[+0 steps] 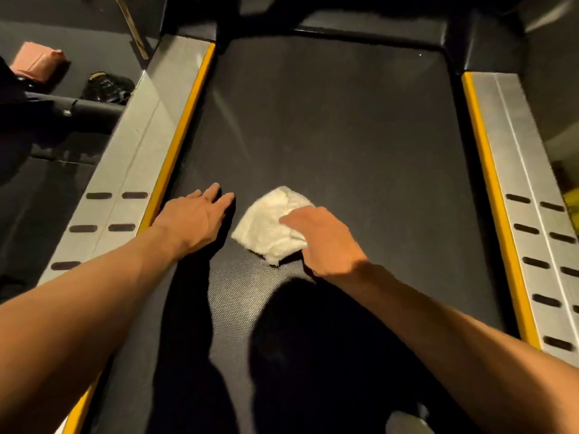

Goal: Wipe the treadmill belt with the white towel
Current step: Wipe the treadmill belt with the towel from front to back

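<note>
The dark treadmill belt (329,136) fills the middle of the view. A crumpled white towel (266,227) lies on it near the centre. My right hand (322,242) rests on the towel's right side, fingers over the cloth and pressing it down on the belt. My left hand (191,217) lies flat on the belt just left of the towel, fingers spread, close to the left yellow edge and apart from the cloth.
Silver side rails with yellow strips flank the belt on the left (131,170) and the right (526,189). The black motor cover (360,29) closes the far end. A pink bag (36,61) and dark objects (106,87) lie on the floor at the left.
</note>
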A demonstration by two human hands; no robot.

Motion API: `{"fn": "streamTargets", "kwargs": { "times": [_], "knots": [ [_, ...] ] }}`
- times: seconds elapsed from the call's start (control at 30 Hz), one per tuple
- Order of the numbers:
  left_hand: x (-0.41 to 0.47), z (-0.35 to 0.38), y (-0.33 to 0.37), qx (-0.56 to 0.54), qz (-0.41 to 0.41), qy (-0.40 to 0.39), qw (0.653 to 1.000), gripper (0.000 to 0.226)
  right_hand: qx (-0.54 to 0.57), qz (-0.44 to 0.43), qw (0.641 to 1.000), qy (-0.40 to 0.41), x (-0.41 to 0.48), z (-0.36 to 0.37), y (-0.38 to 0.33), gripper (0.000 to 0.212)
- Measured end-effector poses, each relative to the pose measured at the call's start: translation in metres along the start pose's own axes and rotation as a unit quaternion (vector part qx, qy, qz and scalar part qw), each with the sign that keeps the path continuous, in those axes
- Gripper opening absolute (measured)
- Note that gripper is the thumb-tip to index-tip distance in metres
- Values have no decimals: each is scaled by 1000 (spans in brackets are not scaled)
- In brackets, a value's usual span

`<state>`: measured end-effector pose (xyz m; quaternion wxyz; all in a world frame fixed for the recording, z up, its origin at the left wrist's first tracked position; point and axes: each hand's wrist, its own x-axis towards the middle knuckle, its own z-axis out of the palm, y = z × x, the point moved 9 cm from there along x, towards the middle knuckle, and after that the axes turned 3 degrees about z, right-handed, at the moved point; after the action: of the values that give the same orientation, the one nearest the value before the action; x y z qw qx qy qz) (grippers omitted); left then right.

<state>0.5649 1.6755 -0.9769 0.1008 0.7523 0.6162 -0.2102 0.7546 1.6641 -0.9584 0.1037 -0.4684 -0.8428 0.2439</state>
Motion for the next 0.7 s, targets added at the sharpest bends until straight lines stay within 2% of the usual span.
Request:
{"fn": "streamTargets", "kwargs": {
  "times": [0.03,0.1,0.17,0.23,0.27,0.33,0.43,0.5,0.57,0.67,0.7],
  "knots": [
    [4,-1,8,-5,10,-1,1000,53,-19,46,998,26,7,-14,19,52],
    [11,-3,27,3,34,-5,999,54,-77,118,990,18,7,-22,51,60],
    [18,-6,41,18,49,-3,999,52,-67,97,992,-42,-6,-5,50,53],
    [24,-8,51,26,50,0,998,52,-9,53,988,-142,-31,19,30,43],
    [27,-9,54,29,44,2,999,52,12,32,986,-160,-40,22,19,39],
    [31,-12,57,37,32,8,999,52,-10,6,993,-116,-36,3,13,41],
    [33,-16,63,48,26,4,998,53,-15,101,995,17,-16,-49,53,53],
    [35,-20,68,60,34,16,998,53,-14,165,984,64,-17,-64,85,59],
    [36,-24,70,57,36,18,998,51,-32,174,984,6,-27,-44,95,57],
    [37,-20,75,37,37,-6,999,53,-32,104,983,-145,-46,3,65,53],
    [37,-20,78,33,39,-6,999,53,-21,96,982,-161,-49,4,58,50]
  ]
}}
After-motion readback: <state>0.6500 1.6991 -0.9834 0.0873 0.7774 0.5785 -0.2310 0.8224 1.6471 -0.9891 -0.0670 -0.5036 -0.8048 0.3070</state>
